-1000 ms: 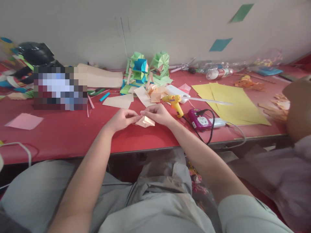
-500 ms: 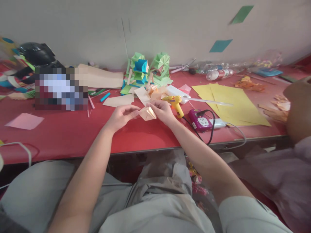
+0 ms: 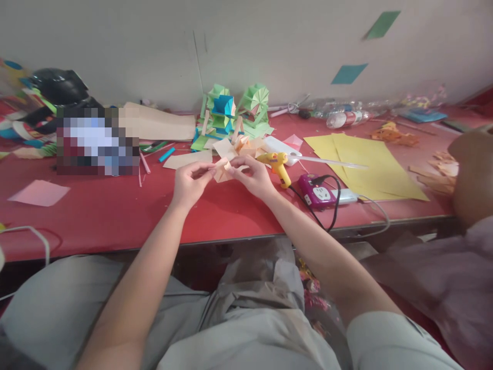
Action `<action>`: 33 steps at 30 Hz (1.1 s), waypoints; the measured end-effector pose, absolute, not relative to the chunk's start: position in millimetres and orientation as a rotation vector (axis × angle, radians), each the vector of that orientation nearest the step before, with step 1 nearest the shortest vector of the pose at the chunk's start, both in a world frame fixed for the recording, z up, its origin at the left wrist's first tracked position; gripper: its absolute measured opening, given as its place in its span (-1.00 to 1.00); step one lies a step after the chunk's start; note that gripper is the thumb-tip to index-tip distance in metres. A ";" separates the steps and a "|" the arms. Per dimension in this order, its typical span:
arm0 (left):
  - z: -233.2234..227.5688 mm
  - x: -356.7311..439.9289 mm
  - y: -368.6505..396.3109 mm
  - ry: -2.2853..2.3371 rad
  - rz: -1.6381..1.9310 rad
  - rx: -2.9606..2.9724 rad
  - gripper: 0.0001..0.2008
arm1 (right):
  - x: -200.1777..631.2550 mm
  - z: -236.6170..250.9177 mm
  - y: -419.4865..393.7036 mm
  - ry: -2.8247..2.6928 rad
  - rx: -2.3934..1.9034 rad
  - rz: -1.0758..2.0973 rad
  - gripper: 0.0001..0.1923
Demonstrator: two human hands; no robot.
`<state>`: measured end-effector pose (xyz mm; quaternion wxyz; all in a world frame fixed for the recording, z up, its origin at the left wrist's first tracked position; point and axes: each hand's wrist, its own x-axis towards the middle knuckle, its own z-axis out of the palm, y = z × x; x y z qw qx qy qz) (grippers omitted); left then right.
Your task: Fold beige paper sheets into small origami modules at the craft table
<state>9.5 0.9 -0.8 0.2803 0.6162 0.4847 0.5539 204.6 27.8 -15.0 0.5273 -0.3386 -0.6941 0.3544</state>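
Observation:
A small folded peach paper piece [image 3: 222, 169] is pinched between both hands above the red table [image 3: 96, 210]. My left hand [image 3: 189, 182] grips its left side with thumb and fingers. My right hand [image 3: 253, 176] holds its right side. Just behind the hands lie more peach folded pieces [image 3: 246, 146] and loose peach sheets [image 3: 188, 159]. A yellow glue gun [image 3: 278, 164] rests right beside my right hand.
Green and blue paper models [image 3: 234, 110] stand at the wall. Yellow sheets [image 3: 370, 162], a purple power socket [image 3: 319, 192] with a black cable, a plastic bottle [image 3: 344, 118], a pink square [image 3: 38, 192] and another person's sleeve [image 3: 442, 277] at the right.
Both hands have lifted the peach piece off the table and moved it farther from me, turning it; the left hand now stands more upright.

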 end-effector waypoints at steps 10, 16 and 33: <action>-1.9 11.5 -0.4 1.257 1.298 1.814 -0.73 | 205.1 -20.8 29.3 -1.744 -0.763 0.825 -0.64; -5.4 9.0 1.3 1.220 1.309 1.905 -0.77 | 203.4 -17.7 24.8 -1.743 -0.754 0.840 -0.63; -4.1 10.6 0.3 1.241 1.286 1.912 -0.75 | 203.8 -18.1 25.7 -1.777 -0.732 0.828 -0.65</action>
